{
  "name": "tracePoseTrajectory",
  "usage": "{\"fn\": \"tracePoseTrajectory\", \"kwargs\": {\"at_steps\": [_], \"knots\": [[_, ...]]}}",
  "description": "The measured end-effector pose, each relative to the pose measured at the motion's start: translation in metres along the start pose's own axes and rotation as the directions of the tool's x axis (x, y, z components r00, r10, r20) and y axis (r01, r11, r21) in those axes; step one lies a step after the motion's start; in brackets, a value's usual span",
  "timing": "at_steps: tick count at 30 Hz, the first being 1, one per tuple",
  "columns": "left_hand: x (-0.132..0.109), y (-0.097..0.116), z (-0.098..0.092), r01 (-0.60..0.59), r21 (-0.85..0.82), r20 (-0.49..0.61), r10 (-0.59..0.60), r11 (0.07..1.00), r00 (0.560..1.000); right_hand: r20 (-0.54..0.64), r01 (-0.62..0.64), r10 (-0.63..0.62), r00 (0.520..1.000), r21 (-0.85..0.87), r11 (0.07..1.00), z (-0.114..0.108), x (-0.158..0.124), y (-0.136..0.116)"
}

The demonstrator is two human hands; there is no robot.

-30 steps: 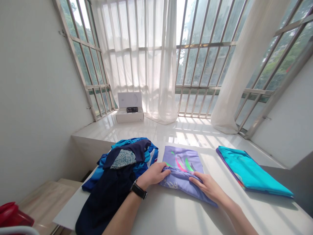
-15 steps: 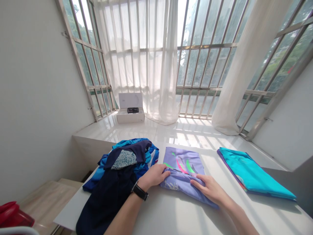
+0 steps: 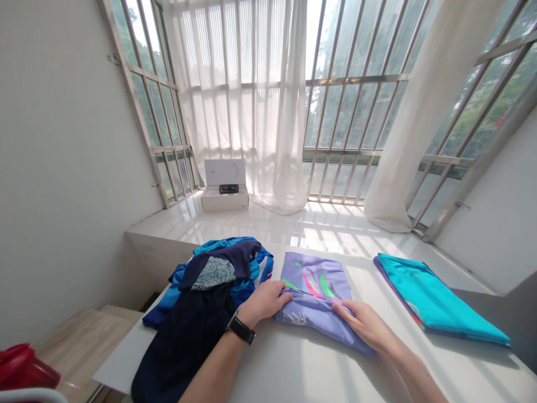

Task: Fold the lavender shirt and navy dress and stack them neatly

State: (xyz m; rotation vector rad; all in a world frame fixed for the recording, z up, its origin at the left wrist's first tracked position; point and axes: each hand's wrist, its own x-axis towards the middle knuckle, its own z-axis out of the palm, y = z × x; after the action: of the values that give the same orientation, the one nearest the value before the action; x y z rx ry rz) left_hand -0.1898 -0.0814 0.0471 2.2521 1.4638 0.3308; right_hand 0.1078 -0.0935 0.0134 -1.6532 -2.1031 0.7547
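A lilac garment with green and pink streaks lies on the white table, its near part folded over. My left hand, with a black watch on the wrist, grips the folded edge on the left, fingers curled on the cloth. My right hand presses on the fold at the right with fingers closed on the fabric. A heap of dark navy and blue clothes lies just left of my left hand.
A folded turquoise garment lies at the table's right. Behind the table is a glossy white ledge holding an open white box, with barred windows and sheer curtains. A red object sits low left.
Both hands stay on the lilac garment's fold; my right hand has slid slightly right and nearer along it. The view has shifted a little.
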Motion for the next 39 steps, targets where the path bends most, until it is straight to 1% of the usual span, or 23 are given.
{"fn": "tracePoseTrajectory", "kwargs": {"at_steps": [4,8,12,17,23,30,35,39], "knots": [[0.001,0.000,0.003,0.030,0.025,0.000,-0.030,0.999,1.000,-0.050,-0.010,0.010,0.999,-0.002,1.000,0.000,-0.001,-0.001],[0.001,0.001,0.005,0.062,0.045,0.000,-0.062,0.997,0.998,-0.090,-0.025,0.021,0.996,-0.040,0.999,-0.001,-0.002,-0.001],[0.000,0.003,0.003,0.072,0.064,0.007,-0.073,0.995,0.997,-0.075,0.005,-0.011,0.997,-0.077,0.997,-0.004,-0.002,0.002],[-0.001,0.005,0.002,0.080,0.082,-0.014,-0.079,0.993,0.997,-0.082,0.010,-0.015,0.997,-0.062,0.998,-0.004,-0.001,0.008],[-0.002,0.004,0.001,0.118,0.113,-0.042,-0.114,0.987,0.993,-0.085,-0.052,0.041,0.996,-0.129,0.990,-0.002,-0.001,0.014],[0.000,0.004,0.004,0.129,0.170,-0.046,-0.123,0.977,0.991,-0.090,-0.109,0.097,0.991,-0.145,0.983,-0.002,-0.001,0.020],[0.001,0.001,0.006,0.133,0.158,-0.061,-0.125,0.978,0.990,-0.114,-0.116,0.098,0.989,-0.162,0.980,-0.003,-0.002,0.021],[0.000,0.001,0.005,0.111,0.095,-0.118,-0.100,0.989,0.988,-0.142,-0.121,0.098,0.985,-0.162,0.979,-0.004,-0.004,0.020]]}}
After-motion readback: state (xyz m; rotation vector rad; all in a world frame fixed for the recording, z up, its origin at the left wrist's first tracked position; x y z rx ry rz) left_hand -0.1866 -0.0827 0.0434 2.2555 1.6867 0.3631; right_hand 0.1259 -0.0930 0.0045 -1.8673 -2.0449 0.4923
